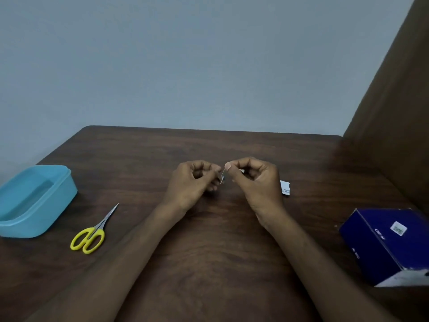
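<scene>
Over the middle of the dark wooden table (pixel 209 240), my left hand (pixel 192 182) and my right hand (pixel 253 180) meet fingertip to fingertip. Between them both pinch a small thin silvery item (pixel 222 176); it is too small to tell what it is. Fingers of both hands are curled. Something pale shows inside my right hand's fingers at the far side, mostly hidden.
A light blue plastic tub (pixel 34 201) stands at the left edge. Yellow-handled scissors (pixel 92 231) lie shut beside it. A torn white wrapper piece (pixel 285 188) lies right of my right hand. A dark blue box (pixel 390 242) sits at the right, below a brown panel (pixel 394 112).
</scene>
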Motion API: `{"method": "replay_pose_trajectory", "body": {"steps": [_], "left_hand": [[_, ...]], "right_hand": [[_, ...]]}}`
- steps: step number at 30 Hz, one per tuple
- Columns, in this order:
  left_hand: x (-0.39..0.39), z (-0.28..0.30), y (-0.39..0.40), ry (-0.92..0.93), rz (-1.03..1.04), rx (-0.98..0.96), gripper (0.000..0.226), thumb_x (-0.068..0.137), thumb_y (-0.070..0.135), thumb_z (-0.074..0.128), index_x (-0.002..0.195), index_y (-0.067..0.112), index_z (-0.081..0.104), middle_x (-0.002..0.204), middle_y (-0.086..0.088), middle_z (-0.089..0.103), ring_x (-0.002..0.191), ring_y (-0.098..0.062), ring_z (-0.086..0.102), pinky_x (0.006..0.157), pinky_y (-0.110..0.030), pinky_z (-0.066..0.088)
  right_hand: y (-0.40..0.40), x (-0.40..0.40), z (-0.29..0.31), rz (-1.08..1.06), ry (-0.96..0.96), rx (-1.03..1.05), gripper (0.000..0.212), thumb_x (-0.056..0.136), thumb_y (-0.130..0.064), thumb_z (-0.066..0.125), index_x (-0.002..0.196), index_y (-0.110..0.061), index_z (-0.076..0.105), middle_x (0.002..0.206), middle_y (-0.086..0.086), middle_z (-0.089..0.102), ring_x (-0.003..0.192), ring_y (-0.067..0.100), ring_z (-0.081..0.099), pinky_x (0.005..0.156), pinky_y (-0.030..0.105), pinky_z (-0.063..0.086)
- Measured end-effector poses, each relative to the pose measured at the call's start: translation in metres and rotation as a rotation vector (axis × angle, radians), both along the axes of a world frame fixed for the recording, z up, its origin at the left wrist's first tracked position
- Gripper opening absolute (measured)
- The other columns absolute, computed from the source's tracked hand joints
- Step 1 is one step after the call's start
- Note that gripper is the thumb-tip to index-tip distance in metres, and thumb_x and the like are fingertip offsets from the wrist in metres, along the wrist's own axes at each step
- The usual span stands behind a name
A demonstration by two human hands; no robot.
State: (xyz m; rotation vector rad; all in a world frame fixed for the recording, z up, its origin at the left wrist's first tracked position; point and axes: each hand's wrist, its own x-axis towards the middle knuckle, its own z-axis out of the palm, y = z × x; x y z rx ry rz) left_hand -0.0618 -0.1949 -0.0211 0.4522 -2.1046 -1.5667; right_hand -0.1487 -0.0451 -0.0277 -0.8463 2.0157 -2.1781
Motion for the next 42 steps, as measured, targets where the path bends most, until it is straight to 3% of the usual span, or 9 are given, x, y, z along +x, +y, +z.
{"method": "replay_pose_trajectory", "body": {"steps": [5,9,16,21,26,30,35,39,42], "left_hand": [[0.001,-0.006,0.015,0.030,-0.045,-0.400,0.047,0.110,0.055,0.046,0.087,0.020,0.067,0.072,-0.006,0.063,0.067,-0.019,0.066,0.068,-0.042,0.055],[0.001,-0.007,0.011,0.154,-0.088,-0.627,0.027,0.106,0.051,0.057,0.114,0.033,0.076,0.099,0.013,0.054,0.097,-0.008,0.060,0.076,-0.021,0.048],[0.001,-0.002,0.010,0.205,-0.155,-0.524,0.006,0.103,0.034,0.071,0.102,0.033,0.076,0.091,0.020,0.071,0.081,-0.001,0.068,0.069,-0.015,0.047],[0.001,-0.003,0.007,0.191,-0.156,-0.499,0.004,0.099,0.029,0.076,0.099,0.027,0.079,0.087,0.021,0.072,0.083,0.002,0.067,0.071,-0.011,0.045],[0.001,-0.007,0.007,0.166,-0.142,-0.475,0.007,0.097,0.024,0.078,0.101,0.029,0.079,0.084,0.025,0.069,0.075,0.003,0.064,0.067,-0.010,0.044],[0.000,-0.005,0.005,0.169,-0.117,-0.424,0.012,0.100,0.023,0.075,0.107,0.031,0.081,0.089,0.016,0.073,0.075,0.001,0.065,0.066,-0.013,0.047],[0.000,-0.005,0.003,0.174,-0.122,-0.440,0.015,0.102,0.028,0.072,0.113,0.034,0.079,0.100,0.012,0.075,0.090,-0.011,0.070,0.074,-0.025,0.054],[0.000,-0.005,0.005,0.155,-0.167,-0.481,0.019,0.104,0.030,0.070,0.117,0.039,0.078,0.103,0.016,0.073,0.094,-0.012,0.067,0.075,-0.024,0.051],[0.001,-0.005,0.005,0.158,-0.168,-0.488,0.019,0.105,0.028,0.068,0.116,0.039,0.078,0.103,0.018,0.071,0.088,-0.009,0.063,0.072,-0.019,0.045]], "right_hand": [[0.002,-0.008,0.005,-0.082,-0.098,-0.148,0.006,0.092,-0.011,0.083,0.086,-0.008,0.081,0.074,-0.004,0.075,0.068,0.005,0.063,0.072,0.023,0.053],[0.000,-0.013,0.002,-0.107,-0.244,-0.233,0.010,0.091,-0.010,0.082,0.081,-0.009,0.080,0.067,0.000,0.070,0.066,0.009,0.061,0.072,0.025,0.052],[0.001,-0.013,-0.001,-0.066,-0.246,-0.219,0.010,0.091,-0.013,0.082,0.083,-0.007,0.080,0.073,0.007,0.068,0.071,0.013,0.060,0.079,0.032,0.051],[0.014,-0.022,0.007,-0.025,-0.213,-0.259,0.025,0.091,-0.003,0.080,0.114,-0.012,0.076,0.107,0.001,0.081,0.102,0.013,0.074,0.097,0.028,0.058],[0.015,-0.025,0.003,-0.107,-0.140,-0.238,0.016,0.089,-0.002,0.082,0.101,-0.011,0.078,0.092,0.003,0.082,0.080,0.013,0.074,0.077,0.026,0.061],[0.012,-0.021,0.003,-0.039,-0.165,-0.236,0.009,0.090,-0.006,0.081,0.096,-0.013,0.082,0.102,0.004,0.083,0.079,0.008,0.070,0.069,0.025,0.059],[0.010,-0.013,0.000,0.028,-0.158,-0.184,0.008,0.091,-0.006,0.082,0.096,-0.013,0.080,0.102,0.004,0.083,0.091,0.012,0.073,0.067,0.024,0.056],[0.009,-0.014,0.002,-0.007,-0.264,-0.193,0.031,0.085,-0.013,0.088,0.110,-0.011,0.070,0.092,0.009,0.078,0.069,0.014,0.065,0.058,0.022,0.052],[0.011,-0.017,0.005,0.025,-0.308,-0.147,0.028,0.088,-0.017,0.086,0.113,-0.014,0.074,0.095,0.007,0.076,0.065,0.011,0.059,0.057,0.020,0.050]]}}
